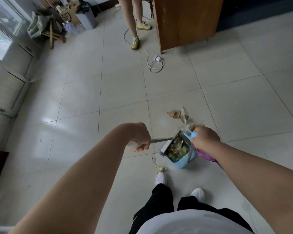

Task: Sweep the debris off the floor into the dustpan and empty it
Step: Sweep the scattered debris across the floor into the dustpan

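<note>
- The left hand [139, 138] is clenched round the white-capped end of a metal rod [160, 141], knuckles up; the rod runs right to the upper rim of the dustpan [182, 163].
- The right hand [204, 137] grasps a blue handle [191, 135] just above the dustpan, and a grey bar [190, 153] drops from it across the pan's right side (which bar belongs to which tool I cannot tell).
- Purple broom bristles [207, 157] show under the right wrist, touching the pan's right wall.
- The dustpan, pale blue and tilted, sits low between the two hands, packed with yellow-green debris [177, 149].
- Loose scraps [174, 114] of brown paper and clear wrapper lie on the tiled floor [85, 102] just beyond the right hand.
- One crumpled yellowish piece [161, 168] lies just below the pan, near the toe of a white shoe [161, 178].
- Farther off: a white charger [156, 59] with looped cable, a wooden cabinet [184, 22], and a second person's yellow shoes [135, 43].
</note>
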